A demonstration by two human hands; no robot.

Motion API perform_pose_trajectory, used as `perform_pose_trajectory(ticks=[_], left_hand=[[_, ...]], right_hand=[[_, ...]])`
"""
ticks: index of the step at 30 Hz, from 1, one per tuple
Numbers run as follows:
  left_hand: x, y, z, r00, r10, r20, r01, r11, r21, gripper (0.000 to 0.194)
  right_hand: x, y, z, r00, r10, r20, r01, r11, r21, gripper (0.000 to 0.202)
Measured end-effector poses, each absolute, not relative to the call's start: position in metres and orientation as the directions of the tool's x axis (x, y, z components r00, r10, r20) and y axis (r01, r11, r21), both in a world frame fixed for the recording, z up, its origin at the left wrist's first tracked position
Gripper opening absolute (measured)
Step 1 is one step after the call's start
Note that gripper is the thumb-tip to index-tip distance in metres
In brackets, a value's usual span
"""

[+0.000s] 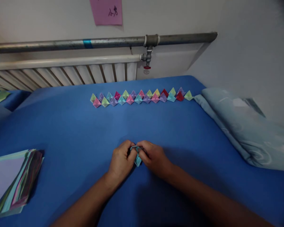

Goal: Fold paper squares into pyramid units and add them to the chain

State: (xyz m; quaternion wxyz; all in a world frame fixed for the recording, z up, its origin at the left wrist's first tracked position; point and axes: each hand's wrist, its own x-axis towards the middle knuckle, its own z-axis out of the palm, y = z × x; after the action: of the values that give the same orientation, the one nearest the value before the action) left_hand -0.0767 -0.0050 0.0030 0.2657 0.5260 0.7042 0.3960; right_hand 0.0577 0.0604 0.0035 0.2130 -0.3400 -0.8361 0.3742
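Observation:
Between my hands is a small piece of folded light-blue paper [138, 160], its lower point showing beneath the fingers. My left hand [122, 160] pinches its left side, with the thumb pressed near the top opening. On the other side my right hand [155, 158] grips the paper with curled fingers and thumb. Much of the paper is hidden by the fingers. Farther off on the blue surface [68, 135] stand two rows of folded paper pieces [138, 99] in pink, green, purple, blue, yellow and red.
A stack of coloured paper sheets [7, 176] lies at the left. On the right rests a folded pale-blue blanket [241, 123]. Behind the surface are a white radiator [85, 74], a metal pipe [118, 42] with a red-handled valve [147, 67], and a pink note [106, 12].

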Motion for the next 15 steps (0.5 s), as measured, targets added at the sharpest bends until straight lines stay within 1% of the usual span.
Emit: perform_pose_trajectory(ticks=[3, 9, 11, 15], left_hand=[[-0.0771, -0.0054, 0.0024, -0.301, 0.953, 0.042, 0.509, 0.123, 0.852, 0.016], [-0.0767, -0.0052, 0.0008, -0.309, 0.951, -0.022, 0.434, 0.161, 0.886, 0.014], [-0.0765, -0.0049, 0.0008, -0.304, 0.952, -0.027, 0.435, 0.164, 0.885, 0.012], [-0.0766, -0.0048, 0.0033, -0.291, 0.957, -0.006, 0.49, 0.155, 0.858, 0.013]], right_hand=[[0.0576, 0.0606, 0.0031, -0.669, 0.737, 0.097, 0.412, 0.477, -0.777, 0.015], [0.0563, 0.0616, 0.0048, -0.659, 0.75, 0.058, 0.453, 0.458, -0.765, 0.017], [0.0561, 0.0619, 0.0051, -0.66, 0.75, 0.055, 0.466, 0.465, -0.753, 0.017], [0.0565, 0.0623, 0.0059, -0.672, 0.739, 0.049, 0.477, 0.483, -0.735, 0.016]])
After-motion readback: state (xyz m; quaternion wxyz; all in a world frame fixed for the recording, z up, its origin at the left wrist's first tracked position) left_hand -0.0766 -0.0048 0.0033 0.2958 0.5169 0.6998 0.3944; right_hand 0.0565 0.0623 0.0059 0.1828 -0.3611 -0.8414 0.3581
